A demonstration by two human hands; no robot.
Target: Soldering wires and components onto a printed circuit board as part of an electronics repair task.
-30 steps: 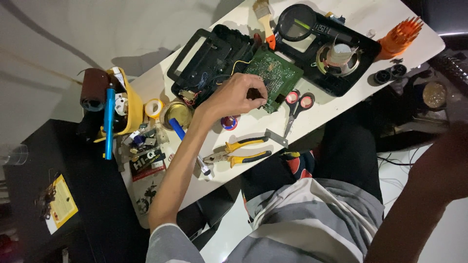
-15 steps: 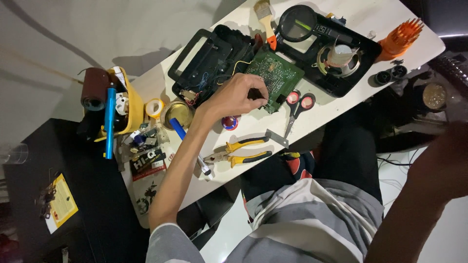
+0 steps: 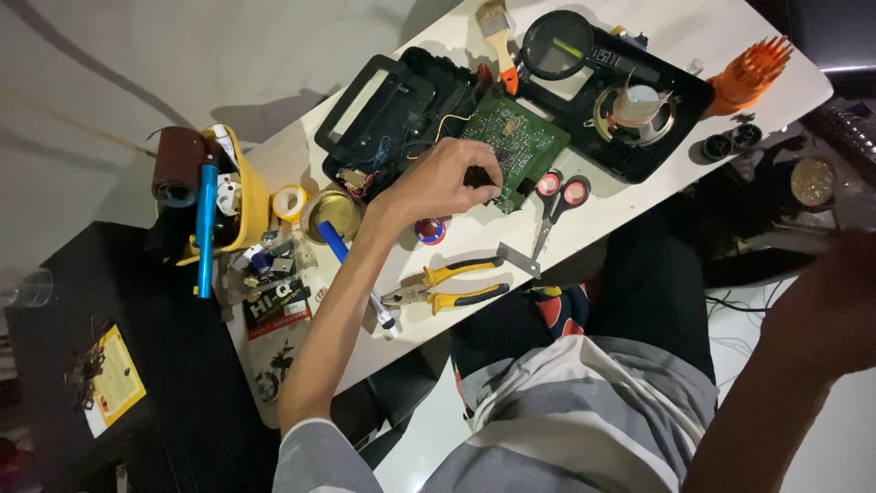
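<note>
The white table [image 3: 639, 196] runs across the upper frame. At its centre lies the green circuit board [image 3: 516, 146], where my left hand [image 3: 438, 183] pinches a small dark part against its lower edge. My right hand [image 3: 821, 301], blurred at right, cannot be read.

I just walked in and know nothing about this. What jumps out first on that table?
The left hand rests its fingertips on a green circuit board at the table's middle, next to an opened black casing. Nearer the person lie red-handled scissors and yellow-handled pliers. The right hand is a blur at the right edge, off the table.
</note>
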